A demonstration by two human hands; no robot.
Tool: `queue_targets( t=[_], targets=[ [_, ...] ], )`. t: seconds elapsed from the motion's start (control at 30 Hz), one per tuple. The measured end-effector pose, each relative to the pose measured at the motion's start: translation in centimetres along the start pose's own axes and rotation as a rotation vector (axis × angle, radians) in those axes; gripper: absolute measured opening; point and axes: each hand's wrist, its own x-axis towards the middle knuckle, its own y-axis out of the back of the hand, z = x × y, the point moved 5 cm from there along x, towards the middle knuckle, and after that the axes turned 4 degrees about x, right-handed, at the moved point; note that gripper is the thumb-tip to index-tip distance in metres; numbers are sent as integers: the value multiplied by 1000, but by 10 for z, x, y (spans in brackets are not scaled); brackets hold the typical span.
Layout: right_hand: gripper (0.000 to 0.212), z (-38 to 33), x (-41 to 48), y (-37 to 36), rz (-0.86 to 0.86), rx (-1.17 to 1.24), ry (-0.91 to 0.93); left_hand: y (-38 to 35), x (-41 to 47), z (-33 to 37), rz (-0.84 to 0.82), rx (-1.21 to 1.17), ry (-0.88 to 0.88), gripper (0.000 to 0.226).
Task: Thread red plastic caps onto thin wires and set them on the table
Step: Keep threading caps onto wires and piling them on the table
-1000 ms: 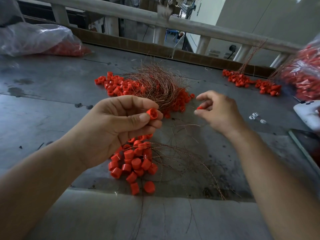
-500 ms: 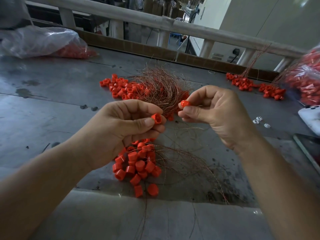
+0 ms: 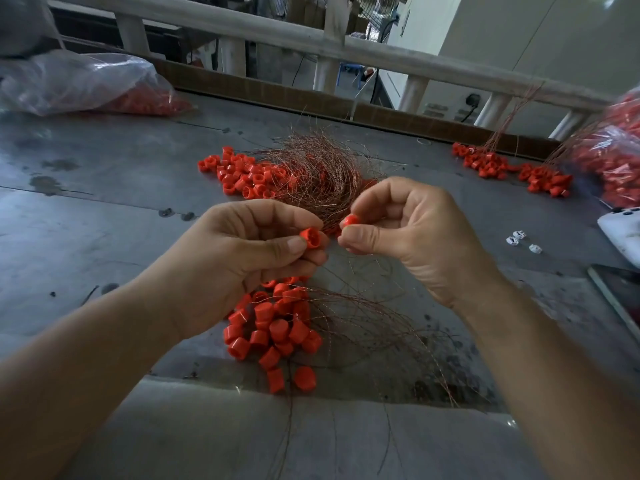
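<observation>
**Fingers of both hands each pinch a red cap over the tabletop**

The fingers (image 3: 277, 245) of the left hand (image 3: 221, 265) are curled, thumb and forefinger pinching a red plastic cap (image 3: 310, 237) at the centre of the frame, its open end facing right. The right hand (image 3: 408, 237), just right of centre, pinches a second red cap (image 3: 350, 221) between thumb and forefinger, with the other fingers curled into the palm. The two caps are close together but not touching, and both are held above the grey metal tabletop (image 3: 104, 209). Whether a wire runs through either cap cannot be told.

Below the hands, at lower centre, a pile of loose red caps (image 3: 273, 327) lies on the tabletop, with thin copper-coloured wires (image 3: 374, 327) spreading from it toward the lower right. Behind the hands, at upper centre, a thick tangle of wires (image 3: 318, 174) lies over another spread of caps (image 3: 242, 178). A further cluster of caps with wires (image 3: 512, 171) lies at the upper right.

A clear plastic bag (image 3: 79, 81) holding red caps lies at the upper left, and a second bag of caps (image 3: 616, 161) is at the right edge. Near the right edge lie three small white pieces (image 3: 519, 240), a white object (image 3: 623, 233) and a dark flat slab (image 3: 620, 296). A pale railing (image 3: 311, 46) crosses the top of the frame.
</observation>
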Motion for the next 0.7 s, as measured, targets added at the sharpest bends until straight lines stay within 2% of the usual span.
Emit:
queue_targets(
  t=[0.27, 0.53, 0.7],
  targets=[
    [24, 0, -4, -19, -112, -6, 67, 4, 0, 2, 131, 112, -43, 23],
    [22, 0, -3, -22, -78, 30, 112, 3, 1, 0, 147, 144, -45, 22],
    [26, -1, -6, -26, -71, -74, 164, 3, 1, -1, 146, 160, -42, 17]
  ],
)
